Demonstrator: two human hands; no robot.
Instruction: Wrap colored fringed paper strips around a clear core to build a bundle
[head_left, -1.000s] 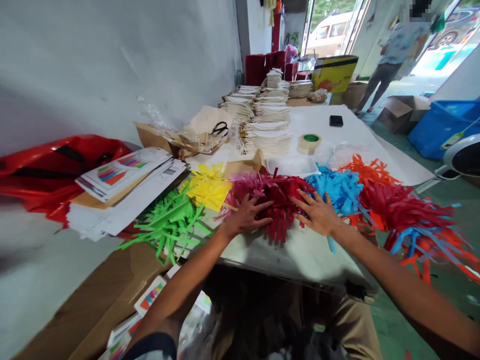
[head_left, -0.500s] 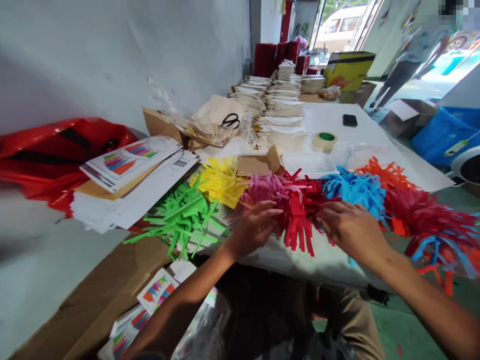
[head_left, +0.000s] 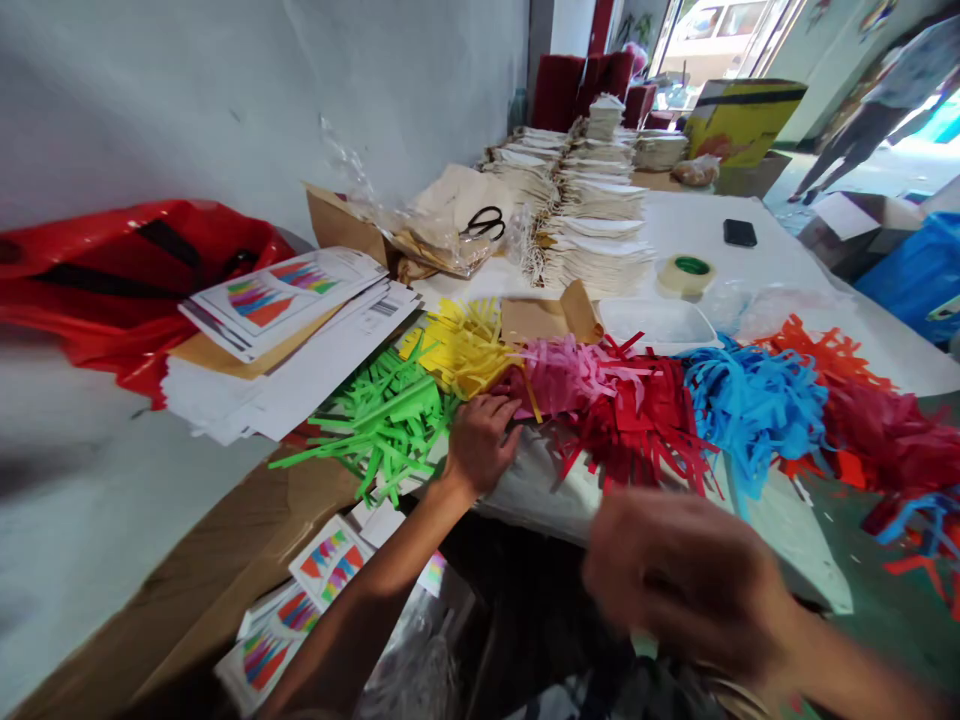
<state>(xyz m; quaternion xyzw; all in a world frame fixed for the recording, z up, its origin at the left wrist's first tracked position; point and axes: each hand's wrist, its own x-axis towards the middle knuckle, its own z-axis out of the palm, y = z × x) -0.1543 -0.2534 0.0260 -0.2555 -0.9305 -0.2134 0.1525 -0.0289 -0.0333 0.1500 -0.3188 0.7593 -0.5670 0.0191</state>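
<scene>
Table (head_left: 697, 235): frilly paper strips (head_left: 637, 420), left hand (head_left: 480, 445).

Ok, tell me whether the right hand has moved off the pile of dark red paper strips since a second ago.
Yes. The right hand has pulled back off the pile of dark red paper strips toward the person, past the table's near edge; it is blurred.

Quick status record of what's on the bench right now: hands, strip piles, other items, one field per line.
left hand: rests at the table edge, fingers curled, touching paper strips between the green pile and pink pile
right hand: blurred, off the table, below the red pile; grip unclear
other piles: yellow pile, blue pile
behind piles: clear tray, tape roll, scissors
left side: printed sheets
</scene>
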